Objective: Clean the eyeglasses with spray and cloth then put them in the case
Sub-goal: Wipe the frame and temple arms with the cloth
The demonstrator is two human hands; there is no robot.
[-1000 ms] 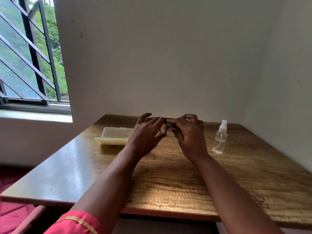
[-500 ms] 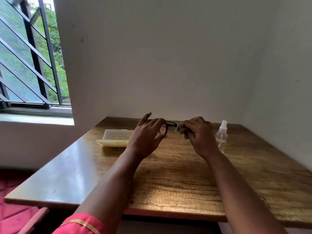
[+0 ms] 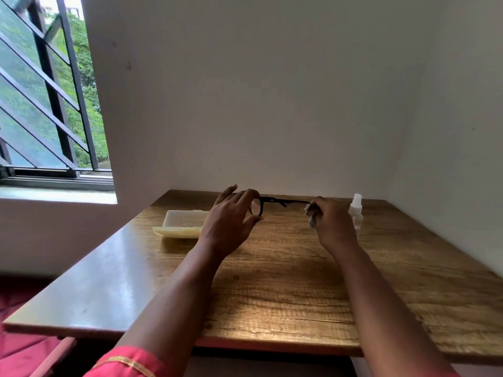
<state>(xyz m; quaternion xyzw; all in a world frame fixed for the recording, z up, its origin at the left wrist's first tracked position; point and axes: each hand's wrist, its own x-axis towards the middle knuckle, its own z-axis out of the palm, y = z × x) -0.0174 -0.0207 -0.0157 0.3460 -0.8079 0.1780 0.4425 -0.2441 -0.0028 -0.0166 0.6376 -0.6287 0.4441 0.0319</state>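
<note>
Left hand (image 3: 227, 224) pinches the black plastic-framed eyeglasses (image 3: 268, 204) by one lens; right hand (image 3: 330, 224) grips the crumpled grey cloth (image 3: 311, 217) around the temple tip. Pulling harder could strain the hinge.

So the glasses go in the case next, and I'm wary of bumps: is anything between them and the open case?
Nothing visible on the table. Only the left hand holding the eyeglasses lies between them and the case.

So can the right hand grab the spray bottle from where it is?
Probably yes, but not right away. The spray bottle stands just beyond the right hand with nothing between them. The hand's fingers already grip a cloth at the glasses, so they would need to let go first.
</note>
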